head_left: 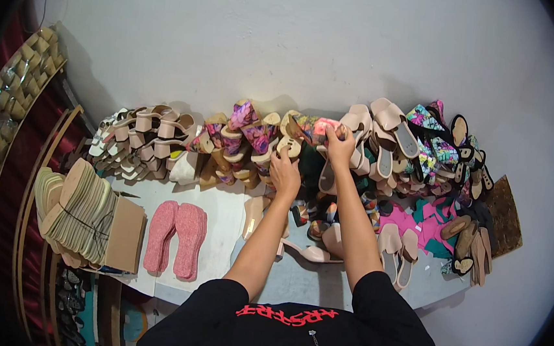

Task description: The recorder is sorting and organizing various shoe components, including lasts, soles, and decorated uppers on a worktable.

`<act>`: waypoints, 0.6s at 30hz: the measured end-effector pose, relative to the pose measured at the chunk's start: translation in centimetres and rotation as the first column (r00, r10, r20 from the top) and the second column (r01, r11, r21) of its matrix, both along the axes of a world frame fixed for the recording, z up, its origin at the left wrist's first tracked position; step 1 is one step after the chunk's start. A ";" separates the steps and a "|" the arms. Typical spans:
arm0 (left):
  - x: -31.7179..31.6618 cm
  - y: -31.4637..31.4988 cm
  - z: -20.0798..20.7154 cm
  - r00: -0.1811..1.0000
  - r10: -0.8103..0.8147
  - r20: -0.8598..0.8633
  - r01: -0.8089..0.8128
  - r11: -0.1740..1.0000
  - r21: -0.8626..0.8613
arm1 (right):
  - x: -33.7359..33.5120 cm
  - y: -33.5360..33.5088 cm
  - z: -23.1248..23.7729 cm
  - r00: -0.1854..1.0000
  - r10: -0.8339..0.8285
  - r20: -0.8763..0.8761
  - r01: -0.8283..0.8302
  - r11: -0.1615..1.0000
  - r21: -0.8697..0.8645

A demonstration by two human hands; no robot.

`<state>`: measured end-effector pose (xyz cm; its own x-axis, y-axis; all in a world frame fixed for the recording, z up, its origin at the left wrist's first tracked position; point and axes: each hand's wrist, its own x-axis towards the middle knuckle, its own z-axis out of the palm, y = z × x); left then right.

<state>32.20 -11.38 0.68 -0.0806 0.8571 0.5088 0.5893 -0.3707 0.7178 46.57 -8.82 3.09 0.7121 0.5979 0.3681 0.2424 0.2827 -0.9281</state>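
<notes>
Both arms reach forward to a heaped row of footwear against the wall. With bent fingers, my left hand [285, 172] grips the near end of a tan-soled sandal [289, 147]. Further right, my right hand [339, 145] is closed on the edge of a floral-strapped sandal [325, 126] in orange and pink. Its thumb and fingers are partly hidden. Beside my left hand are stacked purple-patterned wedge sandals [259, 132]. Pale pink slides [392, 120] stand just right of my right hand.
Pink insoles [175, 240] lie on the white tabletop [225, 214]. At the left, tied beige soles [85, 216] stand beside a cardboard box [125, 236]. Heeled beige sandals [153, 131] fill the far left. Pink fabric pieces [410, 219] and dark sandals are at the right.
</notes>
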 end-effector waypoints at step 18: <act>-1.7 2.5 -4.1 0.955 -0.132 -0.266 0.111 0.990 -0.092 | -3.4 -1.0 1.6 0.955 0.014 0.295 -0.033 0.998 0.060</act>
